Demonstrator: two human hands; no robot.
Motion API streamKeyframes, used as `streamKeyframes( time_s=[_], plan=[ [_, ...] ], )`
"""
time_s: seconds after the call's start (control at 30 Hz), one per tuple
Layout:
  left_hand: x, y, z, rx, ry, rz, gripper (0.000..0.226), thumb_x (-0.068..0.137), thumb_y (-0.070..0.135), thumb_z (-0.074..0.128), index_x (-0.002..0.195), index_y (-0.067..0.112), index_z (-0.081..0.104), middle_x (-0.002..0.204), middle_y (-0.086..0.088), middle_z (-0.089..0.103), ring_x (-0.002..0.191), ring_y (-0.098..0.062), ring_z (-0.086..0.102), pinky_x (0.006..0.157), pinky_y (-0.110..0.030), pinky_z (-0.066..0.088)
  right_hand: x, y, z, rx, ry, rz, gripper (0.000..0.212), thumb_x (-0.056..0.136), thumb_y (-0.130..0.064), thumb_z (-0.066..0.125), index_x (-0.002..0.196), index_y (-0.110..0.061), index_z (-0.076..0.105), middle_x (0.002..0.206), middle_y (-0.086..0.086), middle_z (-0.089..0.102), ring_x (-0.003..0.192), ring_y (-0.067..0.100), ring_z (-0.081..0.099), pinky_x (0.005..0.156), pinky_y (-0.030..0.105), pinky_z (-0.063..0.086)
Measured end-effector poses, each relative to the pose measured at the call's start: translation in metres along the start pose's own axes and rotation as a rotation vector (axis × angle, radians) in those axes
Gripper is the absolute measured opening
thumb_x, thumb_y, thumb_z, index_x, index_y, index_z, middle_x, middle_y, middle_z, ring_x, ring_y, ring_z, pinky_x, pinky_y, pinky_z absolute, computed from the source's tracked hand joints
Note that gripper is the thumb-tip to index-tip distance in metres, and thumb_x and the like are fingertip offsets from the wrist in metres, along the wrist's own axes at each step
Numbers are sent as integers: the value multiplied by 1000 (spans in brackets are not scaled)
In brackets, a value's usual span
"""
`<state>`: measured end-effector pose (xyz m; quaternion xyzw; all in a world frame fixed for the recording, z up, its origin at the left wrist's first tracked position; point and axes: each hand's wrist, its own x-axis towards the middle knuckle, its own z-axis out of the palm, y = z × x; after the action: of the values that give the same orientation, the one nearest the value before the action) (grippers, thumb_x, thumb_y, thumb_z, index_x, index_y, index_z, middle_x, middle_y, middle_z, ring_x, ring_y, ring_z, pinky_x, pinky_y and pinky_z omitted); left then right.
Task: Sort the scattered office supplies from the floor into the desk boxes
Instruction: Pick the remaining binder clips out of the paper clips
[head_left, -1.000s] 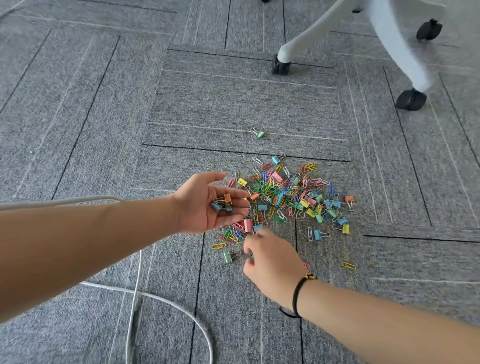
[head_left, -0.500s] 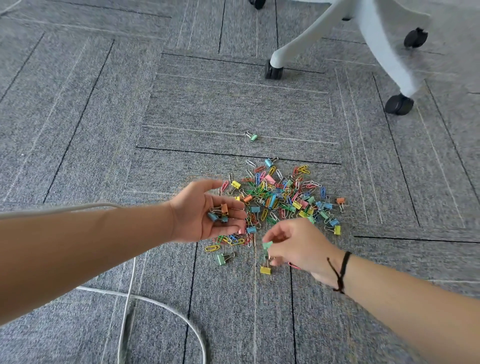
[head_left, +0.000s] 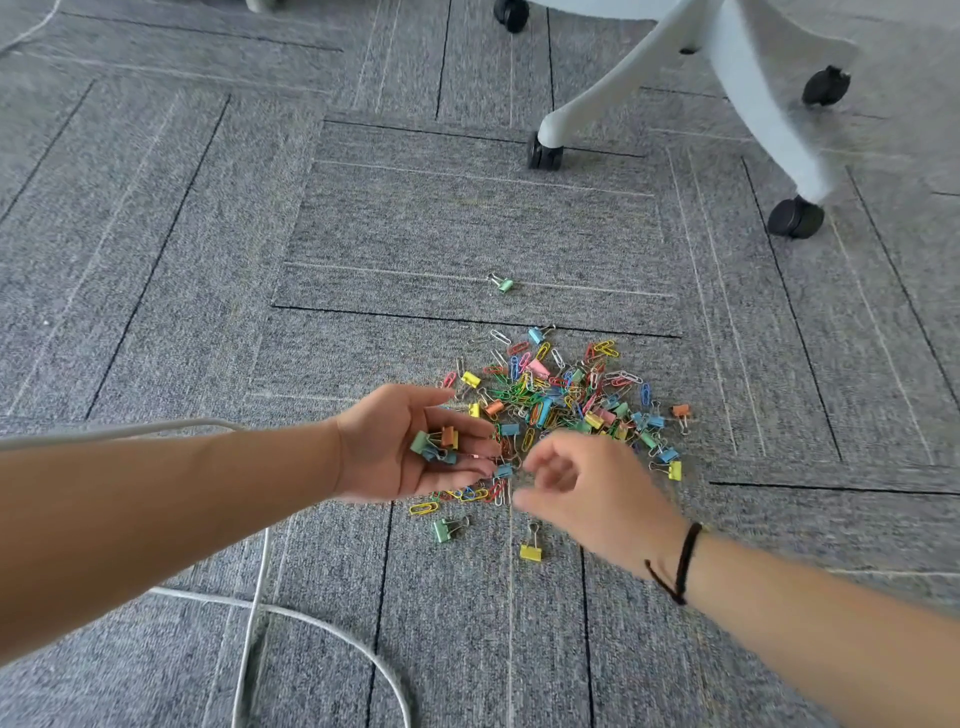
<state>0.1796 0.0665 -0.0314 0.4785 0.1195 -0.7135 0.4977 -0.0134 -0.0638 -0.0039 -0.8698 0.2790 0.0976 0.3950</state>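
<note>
At the centre of the frame we see a heap of coloured paper clips and binder clips (head_left: 561, 400) spread on the grey carpet floor (head_left: 208, 260). Our left hand (head_left: 410, 447) reaches in from the left edge, palm turned up and fingers gently cupped, and it holds a small cluster of binder clips (head_left: 436, 441) in green, orange and blue. That hand sits at the near left edge of the heap.

Our right hand (head_left: 587, 493) comes in from the lower right, just beside the left fingertips and over the near edge of the heap. It is blurred, so we cannot be sure, but its fingers look loosely curled with nothing between them. A dark cord bracelet (head_left: 680, 566) circles the right wrist.

A few clips lie apart from the heap. A yellow binder clip (head_left: 531, 550) and a green binder clip (head_left: 445, 529) rest on the carpet just below the two hands, with a yellow paper clip (head_left: 423, 508) near the green one. A lone green binder clip (head_left: 503, 283) lies well above the heap, towards the middle of the frame.

In the upper right stands a white chair base (head_left: 727, 88) on black castors. A white cable (head_left: 260, 597) loops across the lower left of the floor, passing under the left forearm.
</note>
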Motion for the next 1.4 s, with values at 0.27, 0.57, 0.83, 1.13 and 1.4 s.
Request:
streamKeyframes(
  time_s=[0.27, 0.57, 0.83, 1.13, 1.4],
  plan=[
    [2, 2, 1, 12, 15, 0, 58, 103, 39, 40, 120, -10, 65, 117, -30, 68, 93, -38, 72, 88, -46, 57, -10, 8, 35, -363, -211, -50, 24, 91, -40, 68, 105, -20, 64, 100, -5, 49, 72, 6, 49, 66, 17, 40],
    [-1, 2, -5, 23, -13, -11, 61, 99, 42, 44, 124, -11, 62, 115, -28, 68, 98, -38, 70, 89, -44, 58, -3, -2, 11, 280, -99, 225, 16, 85, 5, 68, 88, -10, 72, 83, 5, 73, 75, 22, 73, 72, 41, 62],
    [-5, 0, 5, -14, -69, -54, 49, 106, 39, 36, 111, -2, 63, 105, -28, 70, 93, -38, 72, 85, -44, 60, 14, -56, -16, 659, -45, 94, 23, 88, 0, 70, 107, -13, 71, 98, 1, 78, 88, 14, 75, 74, 24, 60],
    [-6, 12, -15, -21, 35, 49, 46, 104, 27, 37, 119, -8, 64, 105, -25, 71, 83, -32, 71, 74, -38, 61, 11, -25, 30, -99, -101, -226, 27, 90, -26, 73, 116, -19, 72, 95, -7, 70, 79, 4, 65, 76, 23, 57],
    [-1, 16, -9, -56, 39, 89, 50, 107, 30, 34, 118, -6, 65, 104, -25, 72, 88, -34, 71, 83, -41, 60, 15, -23, 78, -505, -228, -473, 18, 98, -21, 60, 111, -10, 64, 106, 2, 57, 99, 21, 53, 88, 39, 52]
  ],
)
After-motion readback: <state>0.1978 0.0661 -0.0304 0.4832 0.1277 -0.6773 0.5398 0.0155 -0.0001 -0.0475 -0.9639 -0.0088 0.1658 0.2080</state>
